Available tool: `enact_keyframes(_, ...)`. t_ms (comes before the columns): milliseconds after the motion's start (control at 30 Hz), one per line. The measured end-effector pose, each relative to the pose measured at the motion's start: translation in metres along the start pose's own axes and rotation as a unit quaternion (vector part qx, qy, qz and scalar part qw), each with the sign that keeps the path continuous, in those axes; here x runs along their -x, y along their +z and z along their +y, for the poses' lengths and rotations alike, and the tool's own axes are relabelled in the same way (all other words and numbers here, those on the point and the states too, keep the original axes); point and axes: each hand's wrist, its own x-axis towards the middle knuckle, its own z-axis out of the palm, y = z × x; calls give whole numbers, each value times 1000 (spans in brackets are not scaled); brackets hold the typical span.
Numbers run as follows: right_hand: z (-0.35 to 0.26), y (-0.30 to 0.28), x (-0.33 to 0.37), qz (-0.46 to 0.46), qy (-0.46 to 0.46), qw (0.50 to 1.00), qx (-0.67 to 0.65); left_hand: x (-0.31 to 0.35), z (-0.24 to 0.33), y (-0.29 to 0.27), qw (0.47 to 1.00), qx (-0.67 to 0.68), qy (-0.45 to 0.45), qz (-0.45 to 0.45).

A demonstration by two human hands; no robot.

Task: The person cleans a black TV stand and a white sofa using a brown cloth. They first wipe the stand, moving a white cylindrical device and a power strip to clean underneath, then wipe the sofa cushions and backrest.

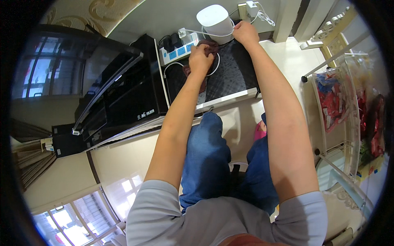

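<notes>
My left hand is closed around a dark brown cloth on the black top of a low cabinet. Folds of the cloth stick out above and below the fingers. My right hand pinches a white cable that runs left across the front of a white, rounded router-like box. The box stands upright at the back of the black top, close to my right fingers. Left of the cloth lies a white power strip with blue sockets and several plugs in it. Greyish marks show on the black surface.
A large black television stands at the left. A white adapter with a coiled cord is at the wall behind. On the right, a clear-sided rack holds red packages. My knees are against the cabinet's front edge.
</notes>
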Motion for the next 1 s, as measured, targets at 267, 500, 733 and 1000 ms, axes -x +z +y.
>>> enact_keyframes(267,10,13,-34,54,-223,959,-168,-12,44,-63,969,218,16,116)
enact_keyframes(500,-14,17,-7,-16,-270,951,-153,-80,71,-64,983,83,107,126)
enact_keyframes(733,12,17,-17,-25,-242,967,-78,-44,70,-73,989,95,103,38)
enact_keyframes(1000,17,13,6,-9,-95,985,142,34,78,-45,966,133,110,-194)
